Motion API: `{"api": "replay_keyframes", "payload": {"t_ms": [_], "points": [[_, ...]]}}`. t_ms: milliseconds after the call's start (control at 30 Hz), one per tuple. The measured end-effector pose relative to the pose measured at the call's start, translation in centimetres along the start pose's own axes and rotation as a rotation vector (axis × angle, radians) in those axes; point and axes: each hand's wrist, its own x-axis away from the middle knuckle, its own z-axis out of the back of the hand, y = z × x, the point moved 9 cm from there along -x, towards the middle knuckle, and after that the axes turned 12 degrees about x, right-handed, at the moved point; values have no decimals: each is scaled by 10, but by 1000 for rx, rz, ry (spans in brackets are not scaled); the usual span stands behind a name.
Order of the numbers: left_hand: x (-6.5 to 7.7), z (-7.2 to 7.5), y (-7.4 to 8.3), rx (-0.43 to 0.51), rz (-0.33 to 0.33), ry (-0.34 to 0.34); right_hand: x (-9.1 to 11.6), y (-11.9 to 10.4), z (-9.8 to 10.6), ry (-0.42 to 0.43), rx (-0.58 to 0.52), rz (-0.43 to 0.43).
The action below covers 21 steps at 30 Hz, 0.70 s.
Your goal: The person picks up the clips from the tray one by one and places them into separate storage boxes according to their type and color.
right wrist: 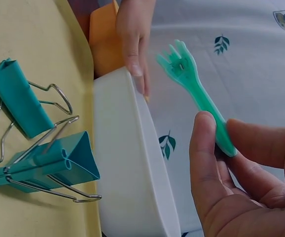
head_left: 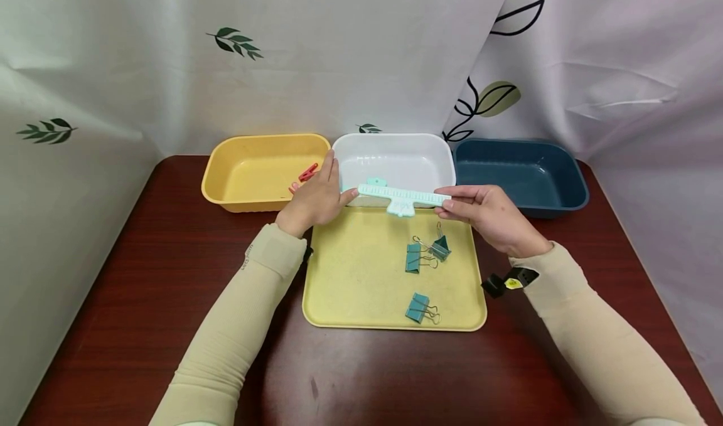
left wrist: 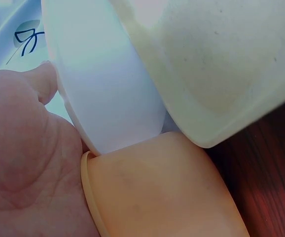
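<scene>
I see right hand (head_left: 492,218) pinching right end of mint clip (head_left: 403,195) over near rim of white bin (head_left: 395,162). Left hand (head_left: 317,197), fingers straight, sits where white bin meets yellow bin (head_left: 248,170), red clip (head_left: 308,172) inside latter. Dark blue bin (head_left: 514,172) at right. Three teal binder clips (head_left: 417,308) on yellow tray (head_left: 356,269), dark red tabletop (head_left: 169,256) below.

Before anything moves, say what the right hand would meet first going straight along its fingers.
Probably the left hand: the green clip in the right hand leads, its end close to the left thumb; depth is unclear.
</scene>
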Motion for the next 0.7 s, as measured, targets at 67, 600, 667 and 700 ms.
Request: {"api": "replay_keyframes", "payload": {"t_ms": [67, 600, 667, 700], "points": [[0, 0, -1, 5, 2, 3, -2, 0, 1, 0, -23, -5], [1, 2, 0, 21, 14, 9, -23, -8, 14, 40, -205, -23], [1, 2, 0, 23, 15, 10, -26, -8, 16, 48, -226, -36], [1, 2, 0, 24, 15, 10, -28, -7, 17, 54, -233, -42]]}}
